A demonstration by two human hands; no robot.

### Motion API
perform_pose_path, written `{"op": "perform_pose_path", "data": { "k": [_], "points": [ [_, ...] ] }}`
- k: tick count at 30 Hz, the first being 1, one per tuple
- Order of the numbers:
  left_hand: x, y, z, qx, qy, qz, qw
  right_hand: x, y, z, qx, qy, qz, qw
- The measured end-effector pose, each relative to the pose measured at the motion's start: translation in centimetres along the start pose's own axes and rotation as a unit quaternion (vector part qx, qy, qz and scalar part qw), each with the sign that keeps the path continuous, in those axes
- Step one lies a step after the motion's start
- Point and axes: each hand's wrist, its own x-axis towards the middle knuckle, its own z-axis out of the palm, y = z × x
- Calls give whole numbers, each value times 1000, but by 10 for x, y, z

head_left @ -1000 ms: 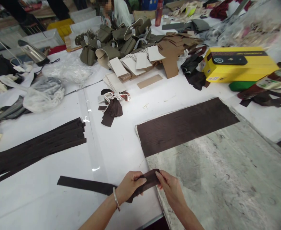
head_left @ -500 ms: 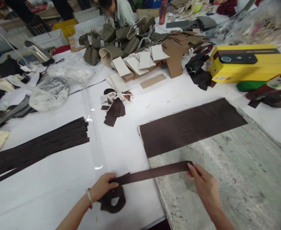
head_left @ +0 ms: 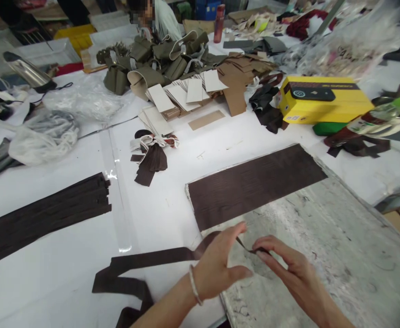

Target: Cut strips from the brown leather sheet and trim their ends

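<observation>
My right hand (head_left: 286, 262) pinches the end of a long dark brown strip (head_left: 152, 258) over the grey-green board (head_left: 339, 237). The strip runs leftward behind my left hand (head_left: 216, 266), then folds back in loops on the white table. My left hand, with a bracelet at the wrist, has its thumb and fingers spread. Whether its palm touches the strip is hidden. A wide dark brown sheet (head_left: 254, 187) lies along the board's far edge, just beyond both hands. More dark strips lie in a stack (head_left: 49, 218) on the left.
A tied bundle of brown pieces (head_left: 152, 157) lies mid-table. Farther back are white and tan cards (head_left: 194, 91), olive bags (head_left: 175, 54), a yellow box (head_left: 322, 100) and a bottle (head_left: 353, 127). Plastic bags (head_left: 49, 136) lie at left. A person (head_left: 167, 20) sits at the far side.
My left hand has let go of the strip's folded part and moved right, close to my right hand, its fingers opening. The strip's loops now lie spread on the table.
</observation>
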Motion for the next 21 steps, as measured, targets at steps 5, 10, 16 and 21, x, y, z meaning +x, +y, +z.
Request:
{"op": "perform_pose_path", "data": {
  "k": [5,10,16,21],
  "points": [
    [25,-6,17,-213,-117,-113,963,-3,0,-33,26,91,61,994],
    [9,-41,-4,-248,-121,-201,940,10,71,-86,53,225,119,966],
    [-18,-86,-25,-203,-70,-260,941,30,156,-130,97,243,149,954],
    [-33,-80,-34,-90,-78,-351,929,48,204,-158,88,255,153,951]
  ]
}}
